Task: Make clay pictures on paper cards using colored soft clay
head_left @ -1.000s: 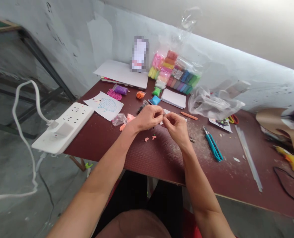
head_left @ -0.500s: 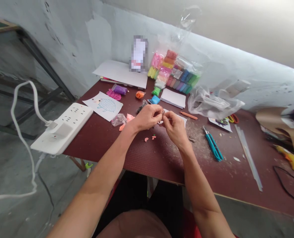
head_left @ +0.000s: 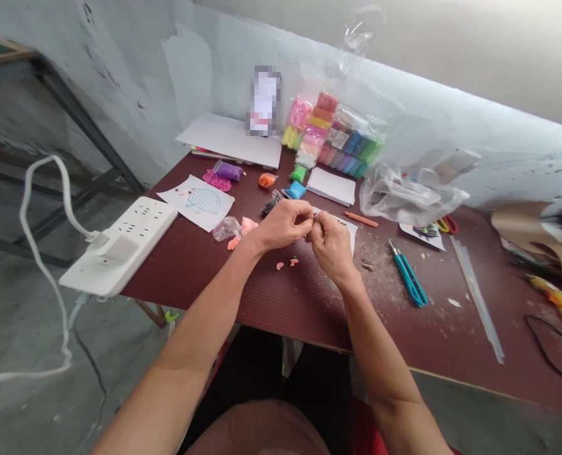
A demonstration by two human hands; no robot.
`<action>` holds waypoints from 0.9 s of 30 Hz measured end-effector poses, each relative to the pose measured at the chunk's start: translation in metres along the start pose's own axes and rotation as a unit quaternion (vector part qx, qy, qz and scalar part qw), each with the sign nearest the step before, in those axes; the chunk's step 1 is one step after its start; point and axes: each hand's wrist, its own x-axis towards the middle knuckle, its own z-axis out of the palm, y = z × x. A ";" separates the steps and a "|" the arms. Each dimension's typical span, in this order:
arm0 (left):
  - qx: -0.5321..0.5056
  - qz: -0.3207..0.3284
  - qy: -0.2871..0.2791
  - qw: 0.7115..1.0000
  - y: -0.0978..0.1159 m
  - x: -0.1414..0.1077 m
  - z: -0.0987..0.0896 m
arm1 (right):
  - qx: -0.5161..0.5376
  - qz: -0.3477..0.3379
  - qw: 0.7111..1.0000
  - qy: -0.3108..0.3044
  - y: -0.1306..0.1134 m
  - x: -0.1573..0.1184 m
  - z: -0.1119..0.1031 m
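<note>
My left hand (head_left: 288, 222) and my right hand (head_left: 329, 239) meet over the middle of the table, fingertips pinched together. Whatever sits between them is too small and hidden to make out. Behind my right hand lies a partly covered white paper (head_left: 348, 229). Just below the hands are small pink clay pieces (head_left: 293, 261), one with a green speck. Left of my left wrist rest a lump of pink clay (head_left: 249, 225) and a crumpled clear wrapper (head_left: 227, 229). A black packet (head_left: 272, 201) shows behind my left hand.
A hedgehog drawing (head_left: 200, 201) and a white power strip (head_left: 120, 246) lie left. Bagged coloured clay (head_left: 333, 136) leans on the wall beside a phone (head_left: 264, 101). To the right are a teal-handled tool (head_left: 408, 275), clear glue sticks (head_left: 477, 300) and a yellow glue gun (head_left: 556, 300).
My right hand has turned slightly and its fingers have curled in closer against my left fingertips. My left hand has stayed nearly in place.
</note>
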 end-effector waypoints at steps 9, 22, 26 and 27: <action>0.028 -0.011 0.063 0.998 0.005 0.001 0.006 | 0.033 0.023 0.997 0.062 -0.002 0.002 0.008; 0.018 0.012 0.006 1.000 0.000 0.001 0.003 | 0.002 -0.037 0.999 -0.020 0.008 0.006 -0.008; 0.018 0.022 0.009 1.000 0.000 0.000 0.005 | -0.030 -0.029 0.999 0.029 0.008 0.006 -0.009; 0.021 0.018 0.016 0.999 0.000 0.000 0.005 | -0.033 -0.022 0.998 0.042 0.007 0.006 -0.009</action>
